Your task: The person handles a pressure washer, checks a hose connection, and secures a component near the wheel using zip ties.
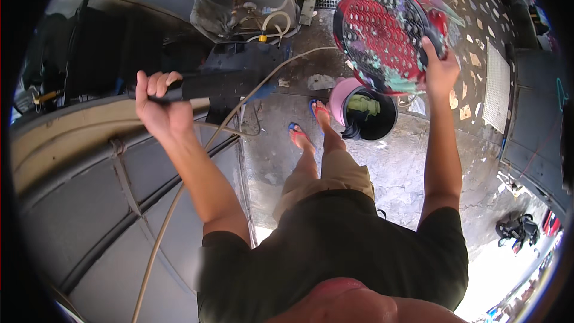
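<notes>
The left hand [164,101] is curled tight around the end of a long black thing [209,85], and its fingers wrap the thin part, which looks like the easy part to grip. The far end fades into dark stuff, so I can't really tell what it is. The right hand [441,75] pinches the edge of a big round red and black thing [382,36] full of little bumps or holes, with pale green patches on it. The thumb presses on the front, and the other fingers are mostly hidden behind. The round thing is held up and away from the body, maybe so it won't bump the legs. In the picture it sits just above a black bucket [382,127] with a green cloth [363,106] in it, and a pink tub [339,97] is right beside the bucket. Both are near the flip-flops [297,136], likely to be easy to reach. A thin hose [174,203] runs past the left arm.
</notes>
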### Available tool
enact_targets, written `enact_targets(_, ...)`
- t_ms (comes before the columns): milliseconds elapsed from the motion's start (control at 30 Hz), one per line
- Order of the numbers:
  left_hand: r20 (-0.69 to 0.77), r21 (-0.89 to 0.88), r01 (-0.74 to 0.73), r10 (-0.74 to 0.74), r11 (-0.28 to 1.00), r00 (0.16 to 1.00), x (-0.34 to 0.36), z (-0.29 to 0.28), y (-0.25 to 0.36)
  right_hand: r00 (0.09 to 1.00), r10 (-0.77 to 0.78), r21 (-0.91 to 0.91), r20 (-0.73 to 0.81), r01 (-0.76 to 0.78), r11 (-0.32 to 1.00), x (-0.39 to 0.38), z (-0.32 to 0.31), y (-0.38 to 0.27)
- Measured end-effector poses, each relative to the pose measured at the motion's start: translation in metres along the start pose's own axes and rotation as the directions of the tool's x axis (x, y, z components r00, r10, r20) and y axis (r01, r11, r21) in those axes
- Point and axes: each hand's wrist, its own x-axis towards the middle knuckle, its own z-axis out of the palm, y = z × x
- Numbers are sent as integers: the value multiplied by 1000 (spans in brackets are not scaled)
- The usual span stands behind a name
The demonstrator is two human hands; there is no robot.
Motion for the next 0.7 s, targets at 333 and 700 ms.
enact_targets(333, -106, -28, -25, 21, 999, 994, -22, 68, 3, 996, 84, -295, 29, -72, 953, 174, 236, 148)
enact_targets(700, -259, 144, -109, 143, 984, 955, -55, 112, 18, 932, 148, -459, 332, 22, 888, 153, 378, 257)
